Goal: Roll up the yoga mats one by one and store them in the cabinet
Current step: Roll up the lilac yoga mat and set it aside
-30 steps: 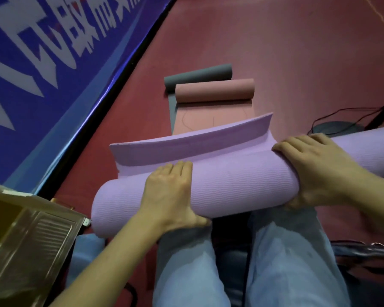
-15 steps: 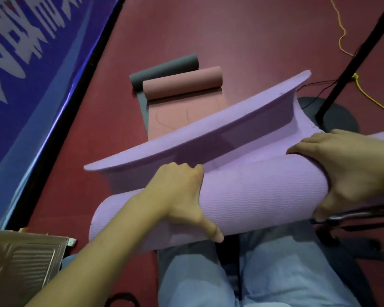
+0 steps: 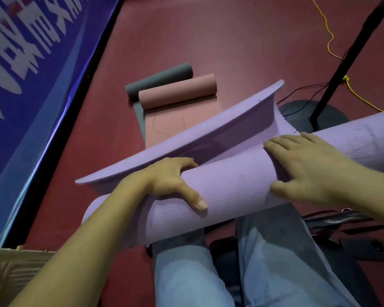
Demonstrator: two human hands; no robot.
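Left hand (image 3: 171, 180) grips purple mat roll (image 3: 237, 191) across the lap, thumb on top, fingers curled over far side. Right hand (image 3: 308, 171) lies flat on roll, fingers straight. Loose flap (image 3: 186, 147) raised behind. Beyond, on red floor (image 3: 242, 41): pink mat (image 3: 177, 91), grey mat (image 3: 157, 79), part-rolled.

Large white characters run across the glossy blue banner (image 3: 31, 69) standing along the left edge of the dark red floor, but they are cropped, blurred and seen at a slant, so none can be read. No other writing can be made out.
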